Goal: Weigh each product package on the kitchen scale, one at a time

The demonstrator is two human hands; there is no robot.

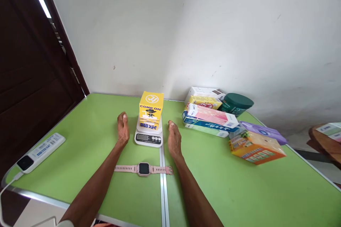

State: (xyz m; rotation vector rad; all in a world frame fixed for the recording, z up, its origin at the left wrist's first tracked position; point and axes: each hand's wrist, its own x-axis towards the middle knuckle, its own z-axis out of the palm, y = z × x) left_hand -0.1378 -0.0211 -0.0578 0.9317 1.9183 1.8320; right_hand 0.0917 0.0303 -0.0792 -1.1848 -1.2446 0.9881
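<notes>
Flanking the little kitchen scale (pixel 148 135) on the green table (pixel 239 184), both hands are open and empty: left hand (pixel 123 128) just beside its left edge, right hand (pixel 174 140) a bit off its right. The yellow box (pixel 151 110) stands upright on the scale's platform (display unreadable from here). My guess at the risk: that box is tall for the platform, so a clumsy nudge from either palm could tip it. A pink smartwatch (pixel 144 169) lies flat between the forearms, so a dragged wrist could shove it.
</notes>
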